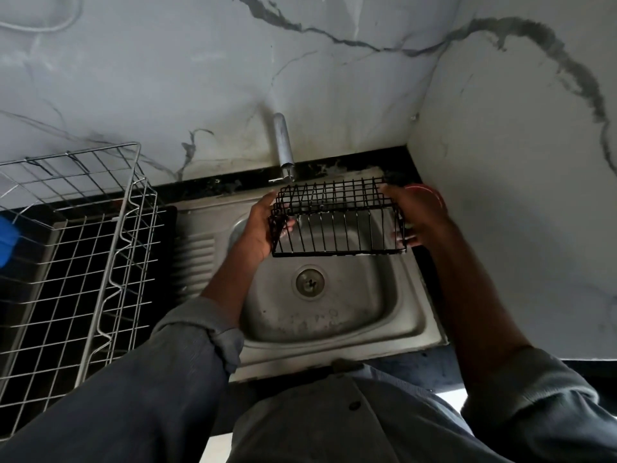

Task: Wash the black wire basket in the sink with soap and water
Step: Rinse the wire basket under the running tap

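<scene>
I hold the black wire basket [337, 217] above the steel sink [377, 315], just below the tap [283, 152]. My left hand [258, 225] grips its left end, with fingers curled through the wires. At the basket's right end my right hand [419, 213] holds it, thumb on top and fingertips showing below. The basket is tilted, its open side facing me. I see no water running from the tap. The sink drain [310, 283] lies below the basket.
A large silver wire rack [83, 248] stands on the black counter left of the sink. A blue object [6, 237] shows at the far left edge. A red round thing [430, 192] sits behind my right hand. Marble walls close the corner at the back and right.
</scene>
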`<control>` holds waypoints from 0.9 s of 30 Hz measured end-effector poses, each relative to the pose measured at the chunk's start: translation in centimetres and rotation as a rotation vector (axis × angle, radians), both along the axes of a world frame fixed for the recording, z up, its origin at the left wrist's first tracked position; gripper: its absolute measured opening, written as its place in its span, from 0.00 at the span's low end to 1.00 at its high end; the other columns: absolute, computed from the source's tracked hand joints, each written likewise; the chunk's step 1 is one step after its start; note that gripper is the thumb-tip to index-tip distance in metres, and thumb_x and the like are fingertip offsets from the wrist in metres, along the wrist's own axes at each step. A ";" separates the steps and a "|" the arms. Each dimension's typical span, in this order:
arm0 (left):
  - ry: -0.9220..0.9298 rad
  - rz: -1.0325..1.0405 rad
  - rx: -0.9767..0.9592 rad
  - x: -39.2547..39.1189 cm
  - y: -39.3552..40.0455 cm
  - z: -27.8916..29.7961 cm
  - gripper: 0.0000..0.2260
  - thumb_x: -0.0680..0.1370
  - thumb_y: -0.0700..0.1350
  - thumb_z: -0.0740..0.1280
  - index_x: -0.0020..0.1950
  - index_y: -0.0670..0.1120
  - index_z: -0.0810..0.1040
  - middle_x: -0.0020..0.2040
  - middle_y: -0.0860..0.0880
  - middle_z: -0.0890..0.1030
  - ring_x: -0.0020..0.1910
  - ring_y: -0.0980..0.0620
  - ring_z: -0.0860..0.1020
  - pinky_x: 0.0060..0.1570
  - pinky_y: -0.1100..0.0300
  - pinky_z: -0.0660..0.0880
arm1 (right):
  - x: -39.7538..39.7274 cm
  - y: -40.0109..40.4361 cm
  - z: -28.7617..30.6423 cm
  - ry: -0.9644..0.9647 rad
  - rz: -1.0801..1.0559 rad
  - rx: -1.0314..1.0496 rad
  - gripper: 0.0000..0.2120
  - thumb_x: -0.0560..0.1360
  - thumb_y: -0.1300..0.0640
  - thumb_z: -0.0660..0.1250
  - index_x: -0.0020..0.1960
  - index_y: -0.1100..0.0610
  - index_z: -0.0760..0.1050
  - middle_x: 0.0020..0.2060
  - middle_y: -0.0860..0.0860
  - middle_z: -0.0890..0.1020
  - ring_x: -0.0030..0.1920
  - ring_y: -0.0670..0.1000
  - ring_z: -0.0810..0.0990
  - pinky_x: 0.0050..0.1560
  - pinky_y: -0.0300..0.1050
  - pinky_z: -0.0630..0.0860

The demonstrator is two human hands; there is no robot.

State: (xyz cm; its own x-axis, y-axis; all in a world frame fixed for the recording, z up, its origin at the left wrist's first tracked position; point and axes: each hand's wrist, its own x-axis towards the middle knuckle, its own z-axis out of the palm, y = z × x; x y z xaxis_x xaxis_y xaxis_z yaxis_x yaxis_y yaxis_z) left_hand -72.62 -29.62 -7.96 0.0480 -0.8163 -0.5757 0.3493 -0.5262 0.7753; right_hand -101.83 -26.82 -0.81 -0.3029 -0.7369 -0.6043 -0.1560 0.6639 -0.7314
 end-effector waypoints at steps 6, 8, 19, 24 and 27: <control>0.041 -0.030 -0.003 -0.6 0.2 0.6 0.16 0.81 0.56 0.68 0.56 0.44 0.81 0.49 0.46 0.84 0.45 0.45 0.82 0.52 0.50 0.79 | -1.1 0.0 -0.3 -0.072 -0.016 0.010 0.29 0.70 0.30 0.68 0.61 0.50 0.77 0.55 0.56 0.82 0.44 0.63 0.85 0.44 0.59 0.83; 0.066 -0.009 -0.017 -0.6 0.3 0.6 0.16 0.80 0.55 0.70 0.59 0.44 0.82 0.53 0.45 0.85 0.49 0.46 0.82 0.61 0.48 0.79 | -1.0 0.0 -0.7 -0.096 -0.068 -0.028 0.26 0.73 0.31 0.66 0.57 0.52 0.79 0.53 0.54 0.83 0.42 0.60 0.84 0.37 0.56 0.83; 0.095 0.187 -0.091 3.6 3.1 -0.2 0.12 0.74 0.53 0.78 0.50 0.46 0.86 0.45 0.45 0.82 0.39 0.50 0.77 0.40 0.60 0.74 | 3.5 -1.0 -3.7 -0.268 -0.084 -0.129 0.29 0.71 0.36 0.71 0.64 0.53 0.78 0.55 0.51 0.85 0.54 0.53 0.84 0.58 0.57 0.81; 0.045 0.287 -0.074 5.1 4.1 0.5 0.10 0.77 0.52 0.76 0.50 0.46 0.87 0.48 0.46 0.84 0.36 0.52 0.77 0.40 0.63 0.78 | 6.3 -2.2 -3.4 -0.269 0.001 -0.177 0.21 0.72 0.43 0.68 0.60 0.53 0.80 0.52 0.50 0.86 0.44 0.51 0.87 0.34 0.45 0.79; 0.005 0.311 -0.111 6.0 4.7 1.5 0.10 0.79 0.52 0.73 0.52 0.46 0.84 0.45 0.47 0.83 0.34 0.53 0.76 0.33 0.66 0.77 | 7.7 -2.7 -2.8 -0.246 0.023 -0.198 0.21 0.72 0.43 0.68 0.58 0.54 0.80 0.48 0.52 0.87 0.44 0.53 0.88 0.35 0.45 0.78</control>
State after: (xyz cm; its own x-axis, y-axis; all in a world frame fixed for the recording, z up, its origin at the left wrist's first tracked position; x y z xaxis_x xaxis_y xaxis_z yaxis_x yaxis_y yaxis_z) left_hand -66.61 -24.95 -6.46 0.3024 -0.8206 -0.4849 0.4845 -0.3058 0.8196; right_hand -94.11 -29.55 -3.58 -0.1469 -0.8525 -0.5017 0.0281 0.5034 -0.8636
